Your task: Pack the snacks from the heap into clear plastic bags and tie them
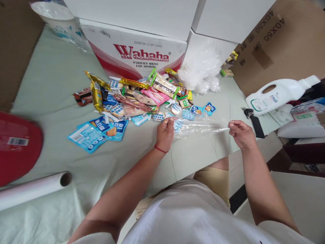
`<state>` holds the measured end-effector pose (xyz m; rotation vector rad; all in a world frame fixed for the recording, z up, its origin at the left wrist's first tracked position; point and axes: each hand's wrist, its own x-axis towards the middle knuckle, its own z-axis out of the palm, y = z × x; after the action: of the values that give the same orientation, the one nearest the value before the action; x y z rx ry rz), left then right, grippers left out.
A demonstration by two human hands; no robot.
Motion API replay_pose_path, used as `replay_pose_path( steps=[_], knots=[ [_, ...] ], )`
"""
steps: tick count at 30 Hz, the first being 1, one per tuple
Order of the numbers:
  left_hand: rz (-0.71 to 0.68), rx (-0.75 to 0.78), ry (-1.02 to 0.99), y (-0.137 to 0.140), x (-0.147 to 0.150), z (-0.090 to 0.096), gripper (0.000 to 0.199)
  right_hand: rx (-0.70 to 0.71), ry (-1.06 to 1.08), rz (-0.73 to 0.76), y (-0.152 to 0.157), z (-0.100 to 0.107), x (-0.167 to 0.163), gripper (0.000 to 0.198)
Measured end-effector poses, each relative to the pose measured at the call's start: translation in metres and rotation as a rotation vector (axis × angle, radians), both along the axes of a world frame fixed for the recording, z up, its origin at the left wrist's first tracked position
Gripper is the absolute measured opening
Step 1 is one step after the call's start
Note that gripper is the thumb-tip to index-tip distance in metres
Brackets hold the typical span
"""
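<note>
A clear plastic bag (198, 128) is stretched sideways between my two hands, just above the table. My left hand (165, 134) pinches its left end, close to the front of a heap of wrapped snacks (137, 98). At the other end, my right hand (241, 134) grips the bag between thumb and fingers. Light blue and dark blue snack packets (87, 135) lie to the left of my left hand. Small blue packets (209, 108) rest behind the bag. Whether anything is inside the bag, I cannot tell.
Behind the heap stands a Wahaha carton (142, 56), with a pile of clear plastic bags (201, 67) beside it. A white jug (279, 93) and a black phone-like object (257, 126) are at the right. On the left are a red stool-like object (20, 159) and a white roll (35, 188).
</note>
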<state>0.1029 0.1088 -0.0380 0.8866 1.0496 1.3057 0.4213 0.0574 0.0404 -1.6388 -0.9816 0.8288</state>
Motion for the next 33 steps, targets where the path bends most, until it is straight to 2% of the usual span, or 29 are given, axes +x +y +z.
replay_pose_path(
  steps=[2, 4, 6, 8, 13, 15, 17, 20, 22, 25, 28, 31, 33],
  knots=[
    [-0.005, 0.032, 0.066, -0.001, -0.001, -0.001, 0.055, -0.167, -0.116, 0.016, -0.002, 0.002, 0.008, 0.034],
    [0.000, 0.056, 0.124, -0.002, -0.001, -0.002, 0.055, -0.249, -0.273, -0.030, 0.001, 0.008, 0.006, 0.035],
    [0.006, 0.080, 0.164, -0.002, -0.001, -0.004, 0.054, -0.163, -0.372, -0.096, 0.008, 0.017, -0.008, 0.033],
    [0.009, 0.110, 0.196, -0.003, 0.000, -0.005, 0.053, -0.031, -0.378, -0.056, 0.017, 0.025, -0.035, 0.031],
    [0.023, 0.167, 0.246, -0.003, -0.002, -0.004, 0.049, 0.121, -0.433, 0.346, 0.043, 0.033, -0.114, 0.022],
    [0.013, 0.185, 0.258, -0.003, -0.002, -0.003, 0.046, 0.166, -0.509, 0.448, 0.054, 0.029, -0.135, 0.028],
    [-0.013, 0.216, 0.271, -0.004, -0.003, -0.001, 0.042, 0.210, -0.553, 0.526, 0.064, 0.024, -0.148, 0.037],
    [-0.037, 0.264, 0.290, -0.008, -0.004, 0.000, 0.040, 0.274, -0.590, 0.611, 0.072, 0.016, -0.156, 0.020],
    [-0.039, 0.262, 0.282, -0.011, -0.004, 0.002, 0.045, 0.301, -0.636, 0.620, 0.070, 0.012, -0.156, 0.013],
    [-0.062, 0.158, 0.149, -0.013, -0.004, 0.004, 0.065, 0.332, -0.707, 0.604, 0.058, 0.009, -0.152, 0.014],
    [-0.115, -0.065, -0.104, -0.009, -0.002, 0.005, 0.077, 0.354, -0.761, 0.607, 0.041, 0.005, -0.147, 0.017],
    [-0.180, -0.228, -0.225, -0.002, 0.000, 0.005, 0.071, 0.386, -0.807, 0.594, 0.027, -0.004, -0.143, 0.018],
    [-0.220, -0.237, -0.179, 0.001, 0.000, 0.004, 0.059, 0.417, -0.809, 0.590, 0.020, -0.010, -0.140, 0.018]
  ],
)
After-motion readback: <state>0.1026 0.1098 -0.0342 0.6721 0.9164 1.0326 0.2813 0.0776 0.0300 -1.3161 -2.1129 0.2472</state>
